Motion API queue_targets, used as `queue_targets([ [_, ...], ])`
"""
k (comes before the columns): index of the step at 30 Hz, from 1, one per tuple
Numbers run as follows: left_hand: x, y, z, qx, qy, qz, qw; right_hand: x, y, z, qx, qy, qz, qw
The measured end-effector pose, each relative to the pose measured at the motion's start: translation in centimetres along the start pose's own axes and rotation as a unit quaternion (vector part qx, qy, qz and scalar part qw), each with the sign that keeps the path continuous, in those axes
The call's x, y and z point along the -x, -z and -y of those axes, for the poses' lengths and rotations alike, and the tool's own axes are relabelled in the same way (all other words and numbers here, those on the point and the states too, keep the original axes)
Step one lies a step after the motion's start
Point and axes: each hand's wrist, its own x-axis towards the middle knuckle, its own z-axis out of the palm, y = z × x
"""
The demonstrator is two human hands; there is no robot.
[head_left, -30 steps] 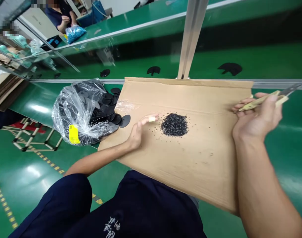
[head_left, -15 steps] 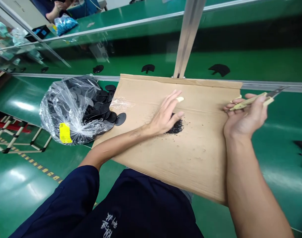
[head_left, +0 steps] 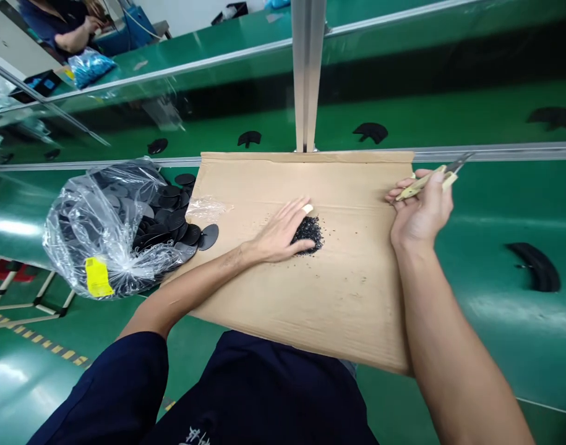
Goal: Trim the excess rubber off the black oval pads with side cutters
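My left hand (head_left: pixel 280 235) lies flat on a sheet of brown cardboard (head_left: pixel 347 327), its fingers stretched out and a pale finger cot (head_left: pixel 307 209) on one fingertip. Against its thumb and fingers sits a small pile of black bits (head_left: pixel 311 233), with loose crumbs scattered around. My right hand (head_left: pixel 422 213), palm turned up at the cardboard's right edge, is closed around pale yellow-handled snips (head_left: pixel 419 185). Their dark pointed tip faces away to the upper right.
A clear plastic bag (head_left: pixel 73 235) of black discs (head_left: pixel 171 219) spills onto the cardboard's left edge. Black curved parts (head_left: pixel 535 267) lie on the green bench at right, others (head_left: pixel 370 131) beyond the rail. A metal post (head_left: pixel 305 74) stands behind the cardboard. Another person (head_left: pixel 73 37) sits far left.
The view has shifted, so the scene sits further left. My left hand has drawn back leftward, uncovering more of the black pile. My right hand keeps its hold on the snips.
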Motion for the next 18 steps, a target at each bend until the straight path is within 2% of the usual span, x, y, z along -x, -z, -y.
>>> queue_targets([
  [2, -1.5, 0.1, 0.6, 0.087, 0.018, 0.006, 0.996, 0.0, 0.1, 0.1, -0.003, -0.001, -0.005, 1.000],
  [5, -1.9, 0.2, 0.9, 0.234, 0.026, -0.008, 0.972, -0.2, 0.4, 0.0, 0.001, 0.000, 0.004, 1.000],
  [9, -1.8, 0.4, 1.0, 0.387, 0.040, -0.084, 0.917, -0.3, 0.9, -0.6, 0.019, 0.014, 0.043, 0.999],
  [12, -2.7, 0.4, 1.0, 0.406, 0.099, -0.133, 0.899, -0.2, 0.8, -1.0, 0.044, 0.020, 0.081, 0.996],
  [15, -3.7, 0.0, 0.4, 0.402, 0.136, -0.113, 0.898, 0.0, 0.7, -1.1, 0.053, 0.019, 0.099, 0.994],
  [18, -3.9, -0.5, -0.4, 0.419, 0.120, -0.084, 0.896, 0.1, 0.8, -1.0, 0.049, 0.016, 0.104, 0.993],
])
